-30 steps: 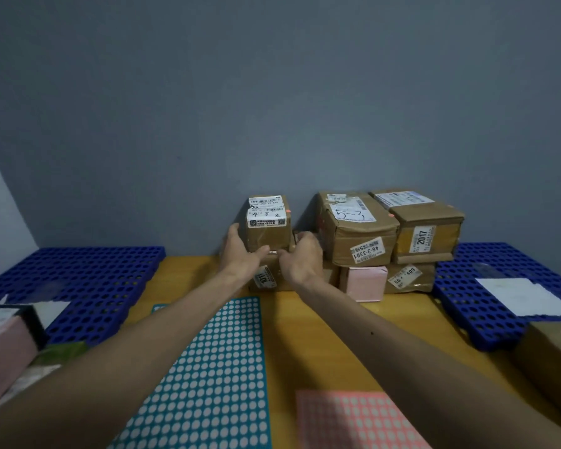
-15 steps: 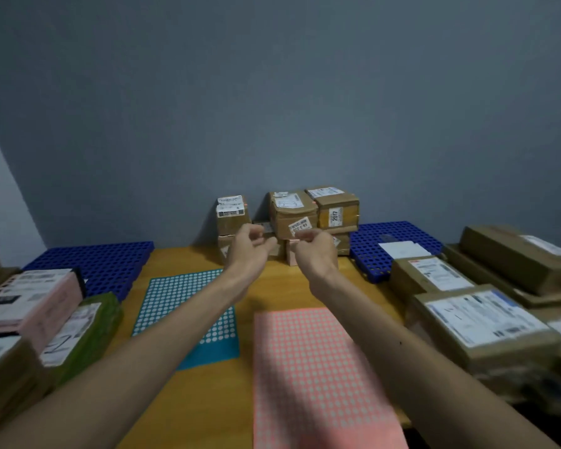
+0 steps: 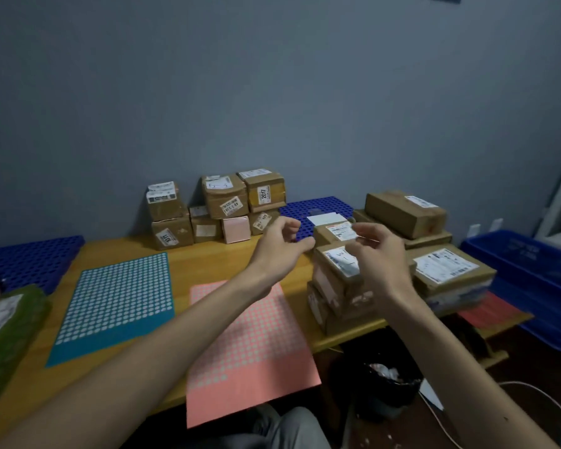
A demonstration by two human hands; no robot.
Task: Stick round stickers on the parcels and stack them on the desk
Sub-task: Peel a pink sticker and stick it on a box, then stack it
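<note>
Parcels point(image 3: 214, 209) sit stacked in 2 layers at the back edge of the bench point(image 3: 208, 264), against the grey wall. More parcels are piled along the right edge, among them a small labelled box point(image 3: 332, 270) on top of another.

The left hand point(image 3: 282, 251) hangs in the air just left of that box, fingers loosely curled, holding nothing. The right hand point(image 3: 382, 264) hovers over the same box with its fingers relaxed and half bent, also holding nothing; whether it touches the box is unclear.

2 sticker sheets lie flat near the front edge: a teal sheet point(image 3: 120, 303) to the left and a pink sheet point(image 3: 246, 345) overhanging the edge. A blue perforated mat point(image 3: 318, 209) lies behind the hands.
</note>
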